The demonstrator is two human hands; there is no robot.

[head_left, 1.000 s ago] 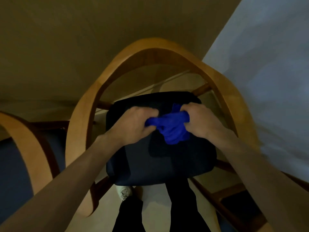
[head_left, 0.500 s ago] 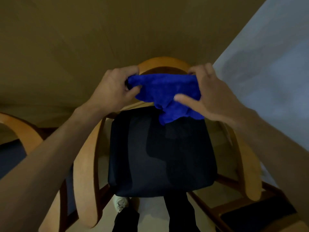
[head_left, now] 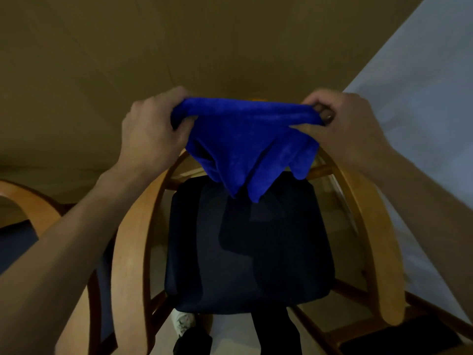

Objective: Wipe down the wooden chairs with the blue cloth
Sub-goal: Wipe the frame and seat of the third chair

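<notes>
Left hand: raised in front of the person, back of the hand toward the camera, forearm running down to the lower left edge of the view. Its grip is closed on the left end of the blue cloth, fingers curled round the bunched fabric.

Right hand: raised level with the left, forearm running off to the right edge. Its grip pinches the right end of the cloth between thumb and curled fingers.

Blue cloth: stretched between the two hands, its top edge drawn into a nearly straight line. The rest hangs below in loose folds and points. It is held in the air above the back of the wooden chair and hides the top of the curved backrest.

Wooden chair: seen from above, its light wooden frame arching down both sides of a dark seat cushion. The lowest points of the cloth hang over the far edge of the cushion; whether they touch it cannot be told.

Second chair: part of a similar curved wooden back, at the left edge.

Floor: pale, seen between the chair's rails.

Below the seat: dark trouser legs and a light shoe.
</notes>
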